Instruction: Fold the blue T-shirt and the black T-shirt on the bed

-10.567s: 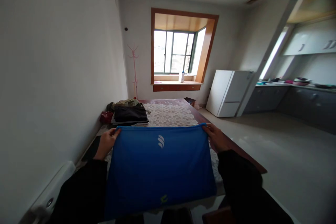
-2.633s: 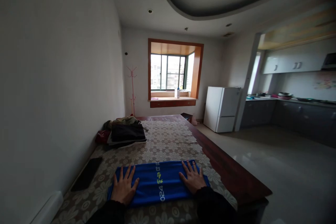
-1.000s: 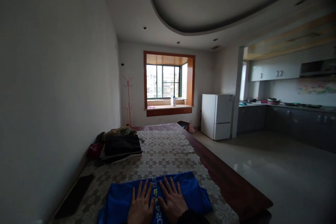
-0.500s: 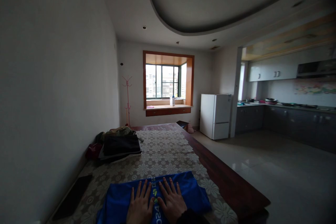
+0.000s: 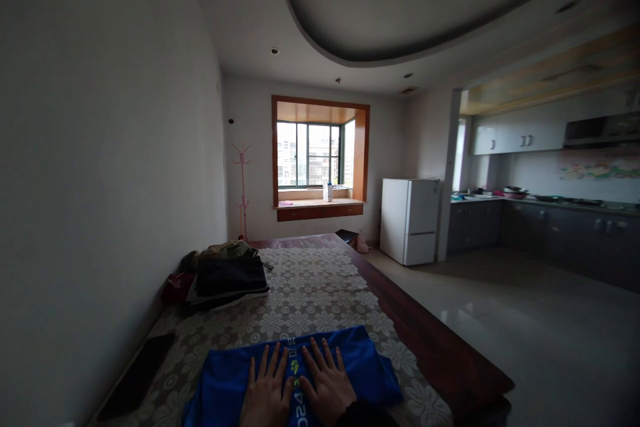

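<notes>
The blue garment (image 5: 295,377) is lying folded at the near edge of the tabletop (image 5: 320,293), on the flowered cloth, a little toward the right-hand edge, with white and yellow print showing between my hands. I am pressing it flat: my left hand (image 5: 265,393) and my right hand (image 5: 325,383) are lying side by side on its middle, palms down, fingers spread and released, grasping nothing, thumbs almost touching.

I am judging this to be the smoothing step of a fold, with the cloth already doubled into a compact block. The right end is looking looser and rumpled, so the next move is calling for a sweep outward toward that side, or a grip on one end to bring it over the other while keeping the layers from sliding.

Farther along, by the left edge against the wall, a pile of dark folded clothes (image 5: 227,277) is sitting well apart from my hands. A dark flat object (image 5: 137,373) is lying at the near left edge.
</notes>
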Available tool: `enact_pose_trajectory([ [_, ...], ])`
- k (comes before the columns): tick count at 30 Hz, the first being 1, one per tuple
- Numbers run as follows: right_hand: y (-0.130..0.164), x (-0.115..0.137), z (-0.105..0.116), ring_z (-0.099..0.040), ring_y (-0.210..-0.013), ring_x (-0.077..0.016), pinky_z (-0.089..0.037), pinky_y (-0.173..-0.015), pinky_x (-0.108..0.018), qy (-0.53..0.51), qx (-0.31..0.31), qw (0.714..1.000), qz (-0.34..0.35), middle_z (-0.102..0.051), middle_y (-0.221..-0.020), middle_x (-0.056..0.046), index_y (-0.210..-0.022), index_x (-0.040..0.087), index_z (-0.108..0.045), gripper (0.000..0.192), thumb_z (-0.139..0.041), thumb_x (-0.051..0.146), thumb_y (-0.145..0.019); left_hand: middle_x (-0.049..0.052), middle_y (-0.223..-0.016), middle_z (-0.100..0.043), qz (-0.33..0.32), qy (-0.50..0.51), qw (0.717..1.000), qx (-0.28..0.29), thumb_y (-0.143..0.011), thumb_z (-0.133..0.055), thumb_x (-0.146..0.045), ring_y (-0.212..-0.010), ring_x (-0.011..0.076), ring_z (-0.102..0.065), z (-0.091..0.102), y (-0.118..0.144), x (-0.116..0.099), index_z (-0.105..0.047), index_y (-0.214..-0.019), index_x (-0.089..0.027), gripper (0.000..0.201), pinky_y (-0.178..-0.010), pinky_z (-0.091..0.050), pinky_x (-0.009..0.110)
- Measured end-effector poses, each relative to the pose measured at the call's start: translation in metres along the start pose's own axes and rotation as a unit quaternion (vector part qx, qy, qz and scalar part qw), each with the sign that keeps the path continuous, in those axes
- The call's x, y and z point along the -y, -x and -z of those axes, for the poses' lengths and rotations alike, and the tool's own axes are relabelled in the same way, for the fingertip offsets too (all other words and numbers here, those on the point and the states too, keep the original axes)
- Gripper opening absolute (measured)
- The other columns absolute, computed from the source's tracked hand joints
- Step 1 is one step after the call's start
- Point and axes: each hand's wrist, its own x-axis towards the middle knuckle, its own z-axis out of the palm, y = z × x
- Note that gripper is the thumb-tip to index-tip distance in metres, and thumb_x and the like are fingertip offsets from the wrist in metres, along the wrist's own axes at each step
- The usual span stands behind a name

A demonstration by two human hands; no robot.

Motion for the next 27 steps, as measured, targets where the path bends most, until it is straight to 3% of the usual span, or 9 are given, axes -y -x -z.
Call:
enact_pose_trajectory([
  [6,-0.002,-0.001,-0.005,-0.012,-0.153,-0.0339,-0.006,-0.121,-0.061,0.002,-0.002,1.0,-0.003,-0.018,-0.166,-0.001,-0.158,0.033,-0.028,0.07,-0.023,0.068,-0.098,-0.001,-0.166,-0.023,-0.006,0.002,1.0,-0.015,-0.097,-0.025,-0.047,-0.155,0.0301,-0.014,-0.006,0.0,0.003,-0.027,-0.157,-0.031,0.062,-0.124,-0.01,0.062],
  [11,0.002,0.007,0.003,-0.007,-0.154,-0.0321,-0.001,-0.122,-0.058,0.02,0.018,0.999,-0.021,-0.016,-0.167,0.0,-0.159,0.031,-0.026,0.069,-0.025,0.064,-0.098,0.006,-0.162,-0.036,-0.008,0.072,0.997,-0.038,-0.093,-0.038,-0.039,-0.153,0.0319,-0.022,0.01,0.011,-0.004,-0.042,-0.152,-0.022,0.061,-0.123,-0.013,0.062],
  [13,0.001,0.008,0.003,-0.003,-0.155,-0.0304,0.001,-0.122,-0.057,0.032,0.023,0.999,-0.023,-0.011,-0.168,0.001,-0.159,0.031,-0.023,0.068,-0.026,0.061,-0.099,0.001,-0.163,-0.036,-0.003,0.093,0.995,-0.037,-0.094,-0.038,-0.037,-0.153,0.0255,-0.023,0.016,0.015,0.001,-0.041,-0.152,-0.025,0.059,-0.125,-0.017,0.054],
  [17,-0.004,0.004,-0.003,0.001,-0.155,-0.0298,0.002,-0.121,-0.056,0.046,0.035,0.998,-0.02,-0.007,-0.168,0.003,-0.16,0.031,-0.021,0.069,-0.025,0.061,-0.099,0.0,-0.16,-0.041,0.05,0.111,0.991,-0.06,-0.097,-0.031,-0.03,-0.151,0.0191,-0.028,0.026,0.037,0.038,-0.044,-0.149,-0.025,0.054,-0.124,-0.023,0.043],
  [22,-0.007,-0.002,-0.013,-0.002,-0.155,-0.0309,0.001,-0.121,-0.058,0.051,0.022,0.998,-0.012,-0.009,-0.169,0.002,-0.16,0.031,-0.021,0.069,-0.025,0.062,-0.098,0.016,-0.148,-0.055,0.218,0.012,0.964,-0.151,-0.095,-0.04,-0.04,-0.14,0.0307,-0.044,0.043,0.092,0.102,-0.053,-0.139,-0.01,0.054,-0.116,-0.034,0.046],
  [24,-0.006,-0.003,-0.013,-0.004,-0.154,-0.0318,0.001,-0.12,-0.059,0.053,0.015,0.998,-0.011,-0.013,-0.168,0.0,-0.16,0.031,-0.023,0.068,-0.026,0.061,-0.098,0.019,-0.14,-0.06,0.256,-0.012,0.956,-0.143,-0.094,-0.041,-0.047,-0.133,0.0337,-0.05,0.049,0.113,0.116,-0.06,-0.129,-0.01,0.054,-0.11,-0.04,0.048],
  [27,-0.003,0.002,-0.003,-0.007,-0.154,-0.0347,0.001,-0.119,-0.062,0.054,0.014,0.998,-0.01,-0.019,-0.167,-0.004,-0.158,0.029,-0.03,0.066,-0.032,0.056,-0.098,0.014,-0.127,-0.067,0.246,0.013,0.962,-0.121,-0.094,-0.04,-0.05,-0.121,0.033,-0.058,0.055,0.131,0.121,-0.068,-0.113,-0.017,0.047,-0.1,-0.045,0.048],
])
